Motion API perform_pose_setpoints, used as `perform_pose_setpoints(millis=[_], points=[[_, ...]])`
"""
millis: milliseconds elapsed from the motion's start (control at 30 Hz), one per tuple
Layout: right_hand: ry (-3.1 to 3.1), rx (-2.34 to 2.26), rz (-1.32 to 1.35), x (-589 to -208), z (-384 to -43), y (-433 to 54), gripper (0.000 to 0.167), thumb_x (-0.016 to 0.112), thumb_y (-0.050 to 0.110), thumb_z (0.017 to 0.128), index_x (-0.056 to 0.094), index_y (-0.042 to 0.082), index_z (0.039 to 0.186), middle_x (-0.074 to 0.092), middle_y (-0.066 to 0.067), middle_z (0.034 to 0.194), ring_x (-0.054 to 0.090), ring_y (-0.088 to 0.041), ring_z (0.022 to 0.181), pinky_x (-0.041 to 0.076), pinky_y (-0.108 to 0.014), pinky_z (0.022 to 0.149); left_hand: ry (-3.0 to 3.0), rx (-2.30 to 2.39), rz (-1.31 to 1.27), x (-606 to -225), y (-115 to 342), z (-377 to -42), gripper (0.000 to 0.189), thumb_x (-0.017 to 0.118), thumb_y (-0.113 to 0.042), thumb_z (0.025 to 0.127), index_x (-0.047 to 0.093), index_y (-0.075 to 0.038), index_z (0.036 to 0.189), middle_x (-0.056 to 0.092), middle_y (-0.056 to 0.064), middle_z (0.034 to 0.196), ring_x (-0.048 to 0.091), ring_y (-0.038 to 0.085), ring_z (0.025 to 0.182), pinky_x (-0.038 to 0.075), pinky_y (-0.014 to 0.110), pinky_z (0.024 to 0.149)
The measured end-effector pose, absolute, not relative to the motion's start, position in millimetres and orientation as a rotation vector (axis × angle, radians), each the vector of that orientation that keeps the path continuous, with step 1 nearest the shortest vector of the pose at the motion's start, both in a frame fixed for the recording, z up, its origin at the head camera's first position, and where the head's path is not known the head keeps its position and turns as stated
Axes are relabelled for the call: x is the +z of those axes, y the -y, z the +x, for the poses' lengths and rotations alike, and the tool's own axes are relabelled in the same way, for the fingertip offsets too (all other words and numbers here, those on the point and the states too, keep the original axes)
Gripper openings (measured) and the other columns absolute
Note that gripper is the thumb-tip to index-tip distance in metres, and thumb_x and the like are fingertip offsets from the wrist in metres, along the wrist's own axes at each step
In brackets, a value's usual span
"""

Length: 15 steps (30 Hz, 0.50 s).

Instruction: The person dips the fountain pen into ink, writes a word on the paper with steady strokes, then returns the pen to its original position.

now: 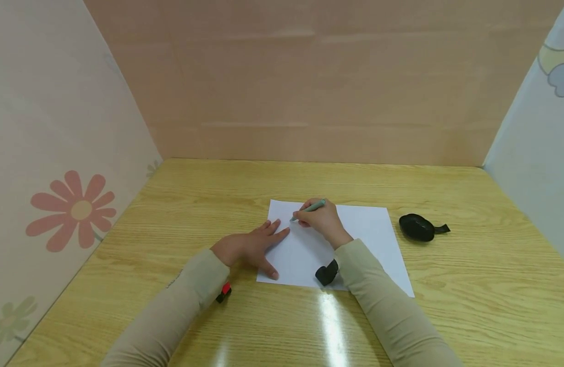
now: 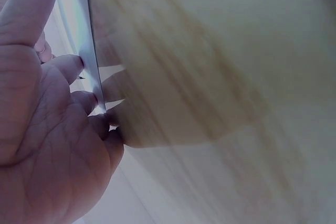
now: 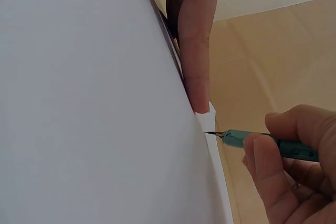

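Observation:
A sheet of white paper (image 1: pixel 291 265) lies on the table. My left hand (image 1: pixel 259 247) rests on its left part with the fingers spread; in the left wrist view the palm of that hand (image 2: pixel 58 135) shows beside the paper's edge. My right hand (image 1: pixel 325 221) pinches a green fountain pen (image 1: pixel 315 205) between thumb and fingers. In the right wrist view the pen's metal nib points at the paper, close to a left fingertip (image 3: pixel 199 98). Whether any marks are on the sheet, I cannot tell.
Right of the paper lies a black oval object with a short tail (image 1: pixel 417 228). A small black piece (image 1: pixel 326 273) is by the right wrist, and a red and black one (image 1: pixel 224 292) by the left sleeve. Walls bound the wooden table (image 1: pixel 194 204) at the back and both sides.

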State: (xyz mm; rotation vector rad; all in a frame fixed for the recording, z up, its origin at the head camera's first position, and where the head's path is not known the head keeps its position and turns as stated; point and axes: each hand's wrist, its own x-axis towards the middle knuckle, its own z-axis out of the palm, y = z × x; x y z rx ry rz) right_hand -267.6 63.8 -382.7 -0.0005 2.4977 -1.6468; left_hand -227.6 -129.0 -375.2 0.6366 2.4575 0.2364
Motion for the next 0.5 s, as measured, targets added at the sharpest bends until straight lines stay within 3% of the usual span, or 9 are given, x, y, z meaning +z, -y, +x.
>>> perform_pose_setpoints(millis=[500], points=[[-2.489,-1.691,-0.013,-384.1,-267.5,-61.7,0.014,0.074,0.015,0.075,0.063,0.007,0.075,0.065,0.002,0.064,0.061,-0.007,0.058,0.052,-0.023,0.06,-2.46,0.235,0.634,-375.8,129.2,-227.5,0.107,0.075,-0.053,0.069,0.009,-0.029,0.15,-0.008,0.0,0.157,-0.01,0.023,0.143,0.012,0.048,0.112]])
